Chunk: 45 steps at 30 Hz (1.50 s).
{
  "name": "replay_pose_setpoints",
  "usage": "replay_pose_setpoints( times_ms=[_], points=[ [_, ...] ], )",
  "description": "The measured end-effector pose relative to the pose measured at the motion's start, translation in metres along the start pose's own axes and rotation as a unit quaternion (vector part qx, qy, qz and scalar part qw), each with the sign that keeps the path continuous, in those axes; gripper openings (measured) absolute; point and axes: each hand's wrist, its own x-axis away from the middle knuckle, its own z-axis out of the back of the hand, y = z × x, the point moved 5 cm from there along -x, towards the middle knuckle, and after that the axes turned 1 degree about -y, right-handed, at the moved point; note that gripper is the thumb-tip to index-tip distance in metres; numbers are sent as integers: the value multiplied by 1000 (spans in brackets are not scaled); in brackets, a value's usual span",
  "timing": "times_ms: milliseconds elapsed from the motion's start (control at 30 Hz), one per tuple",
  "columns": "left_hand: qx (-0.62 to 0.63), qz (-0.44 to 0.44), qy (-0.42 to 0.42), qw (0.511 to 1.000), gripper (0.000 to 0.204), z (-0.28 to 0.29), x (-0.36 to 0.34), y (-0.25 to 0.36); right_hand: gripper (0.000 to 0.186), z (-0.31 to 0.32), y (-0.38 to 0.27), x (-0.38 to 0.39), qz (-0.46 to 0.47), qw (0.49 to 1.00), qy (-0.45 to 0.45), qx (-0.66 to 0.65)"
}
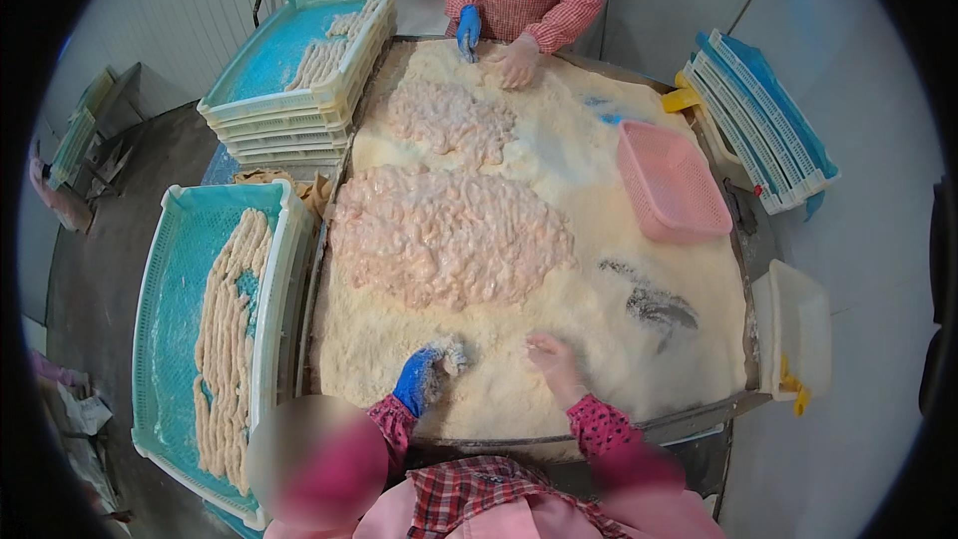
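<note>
A wide bed of pale breadcrumbs point(479, 379) covers the table in front of me. My left hand point(419, 379), in a crumb-dusted blue glove, is closed round a crumb-coated piece of raw meat point(454, 353) just above the crumbs. To its right, my right hand point(556, 367) wears a thin see-through glove. Its fingers point left, slightly bent and apart, with nothing visible in them. Beyond both hands lies a large heap of wet, pale pink raw meat strips point(449, 235), and a smaller meat pile point(454, 122) sits farther back.
At left, a white-rimmed tray with a turquoise mesh base point(165, 329) carries rows of coated strips point(225, 359). Stacked trays point(284, 130) stand behind it. A pink basket point(674, 185) rests on the crumbs at right. Across the table, a co-worker's gloved hands point(514, 60) touch the crumbs.
</note>
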Motion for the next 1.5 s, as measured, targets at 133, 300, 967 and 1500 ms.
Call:
replay_pose_setpoints(
  times_ms=[133, 300, 967, 1500],
  points=[
    [320, -1, -138, 937, 44, -60, 13, -9, 21, -47, -29, 19, 60, 997, 2, 42],
    [380, -67, -95, 918, 56, -68, 16, -2, 21, -101, -69, 70, 368, 849, 10, 379],
    [62, -39, 82, 994, 60, -92, 50, 7, 56, -127, -64, 26, 383, 896, -110, 197],
    [203, -356, 72, 909, 19, 5, 67, 307, 16, 48, -73, -188, 206, 859, 242, 402]
  ],
)
